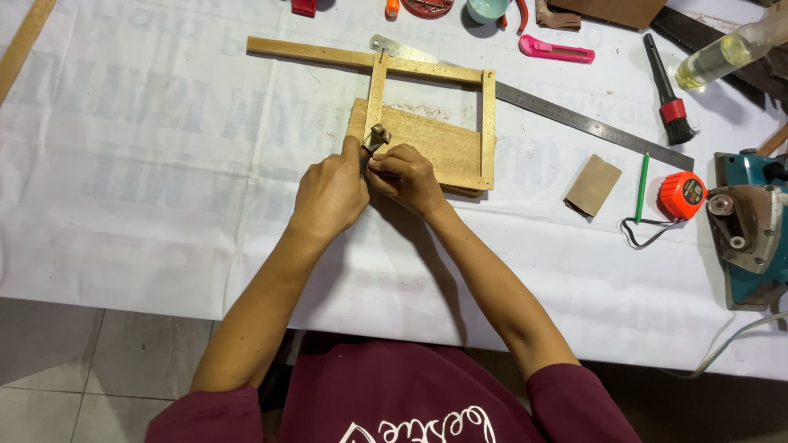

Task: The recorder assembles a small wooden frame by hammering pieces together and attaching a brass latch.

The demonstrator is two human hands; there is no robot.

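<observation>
A wooden frame (487, 115) of thin light slats lies on the white table cover, with a flat wooden board (431, 143) under it. My left hand (331, 193) and my right hand (408, 176) meet at the frame's near left corner. Both are closed around a small brownish clamp-like tool (377, 137) that sticks up between them at the upright slat. What my right hand's fingers pinch beyond that is hidden. A long slat (312, 53) of the frame runs out to the left.
A steel ruler (574, 119) lies diagonally behind the frame. To the right are a folded sandpaper piece (593, 185), green pencil (642, 187), orange tape measure (681, 194), teal power saw (751, 234), brush (669, 94), pink utility knife (556, 51) and a bottle (726, 53).
</observation>
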